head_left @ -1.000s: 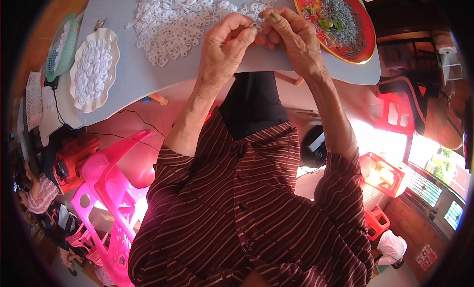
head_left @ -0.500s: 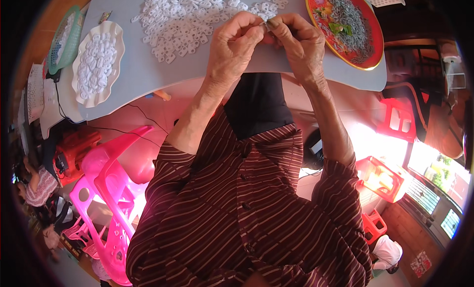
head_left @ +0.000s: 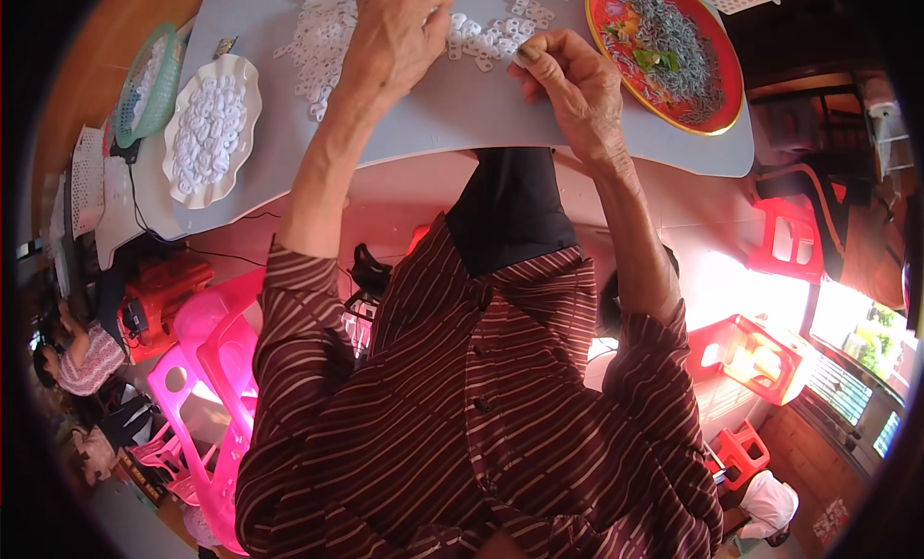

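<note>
The left hand [head_left: 397, 41] reaches over small white pieces [head_left: 318, 39] heaped on the grey table [head_left: 462, 112]. The right hand [head_left: 577, 83] curls its thumb and forefinger close beside others, its grip unclear, near a red tray [head_left: 647, 89] of grey bits [head_left: 679, 35].

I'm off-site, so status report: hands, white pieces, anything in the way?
Left hand over white pieces, hiding some. Right hand pinched, contents unclear. Red tray alongside, not blocking the pieces.
</note>
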A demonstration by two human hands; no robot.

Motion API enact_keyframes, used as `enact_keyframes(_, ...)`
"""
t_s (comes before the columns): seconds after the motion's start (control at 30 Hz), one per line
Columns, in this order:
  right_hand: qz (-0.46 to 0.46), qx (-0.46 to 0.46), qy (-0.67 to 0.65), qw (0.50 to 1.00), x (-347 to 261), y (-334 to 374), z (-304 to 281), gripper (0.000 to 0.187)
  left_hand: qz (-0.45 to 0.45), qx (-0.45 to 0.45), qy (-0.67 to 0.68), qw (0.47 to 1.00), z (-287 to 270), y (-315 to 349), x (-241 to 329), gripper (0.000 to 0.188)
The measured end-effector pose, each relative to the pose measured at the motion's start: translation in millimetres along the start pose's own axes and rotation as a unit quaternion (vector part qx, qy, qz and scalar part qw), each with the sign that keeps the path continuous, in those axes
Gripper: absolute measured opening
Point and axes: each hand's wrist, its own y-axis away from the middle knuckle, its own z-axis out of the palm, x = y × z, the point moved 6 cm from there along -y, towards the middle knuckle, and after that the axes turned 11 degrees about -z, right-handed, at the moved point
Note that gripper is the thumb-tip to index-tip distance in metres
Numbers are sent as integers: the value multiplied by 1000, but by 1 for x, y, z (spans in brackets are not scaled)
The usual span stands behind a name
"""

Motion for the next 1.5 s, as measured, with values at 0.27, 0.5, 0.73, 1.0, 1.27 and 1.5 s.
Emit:
enact_keyframes(0.27,-27,-1,4,1000,2,1,-4,17,57,-67,29,996,17,-11,-4,15)
enact_keyframes(0.5,-39,-10,21,999,4,1,-4,19,65,-95,2,993,25,-8,3,21)
enact_keyframes(0.73,-37,-18,19,999,2,1,-1,19,46,-158,12,986,38,-15,-4,21)
enact_keyframes(1.0,-36,-20,16,999,3,1,-3,19,37,-179,48,982,30,-14,12,17)
enact_keyframes(1.27,-40,-13,23,999,4,1,-3,19,82,-164,8,983,28,-12,20,19)
enact_keyframes(1.5,-39,-12,25,999,3,1,-3,19,86,-153,21,984,21,-13,20,16)
